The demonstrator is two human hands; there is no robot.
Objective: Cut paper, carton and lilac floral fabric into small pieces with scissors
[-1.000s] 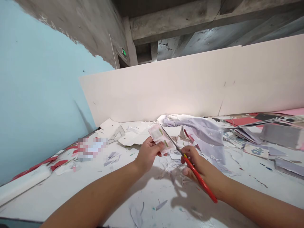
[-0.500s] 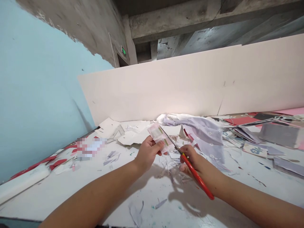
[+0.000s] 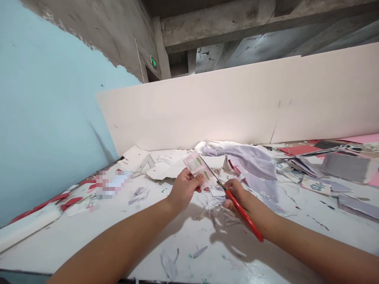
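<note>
My left hand (image 3: 185, 189) pinches a small pale pink patterned piece (image 3: 196, 165) with green marks, its thumb lying across the near side. Whether that piece is fabric or paper I cannot tell. In my right hand (image 3: 241, 199) is a pair of scissors (image 3: 243, 215) with red handles, the fingers wrapped round them. The blades point up and to the left, along the right edge of the pink piece. Below both hands, thin offcuts (image 3: 211, 203) lie scattered on the white table (image 3: 142, 240).
Behind the hands lies a crumpled lilac cloth (image 3: 251, 161) with small flowers. White scraps (image 3: 166, 169) and red pieces (image 3: 71, 204) cover the left and back. Stacked grey-lilac pieces (image 3: 345, 167) sit at right. A pale upright board (image 3: 207, 110) closes the far edge.
The red handles have swung slightly up and left, and the scissors look more closed along the pink piece's edge. My left hand stays almost still.
</note>
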